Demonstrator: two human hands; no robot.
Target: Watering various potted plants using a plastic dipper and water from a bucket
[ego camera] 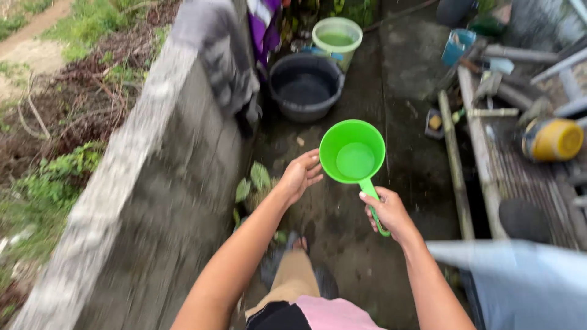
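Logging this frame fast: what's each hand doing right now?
Left hand: open, palm up, holding nothing, beside the dipper's bowl.
Right hand: closed on the dipper's handle.

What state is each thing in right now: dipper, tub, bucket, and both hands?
Green plastic dipper: upright, a little water inside.
Right hand: closed around the dipper's handle.
Left hand: open, beside the dipper's rim.
Dark round plastic tub: appears empty.
Pale green bucket: holds greenish water.
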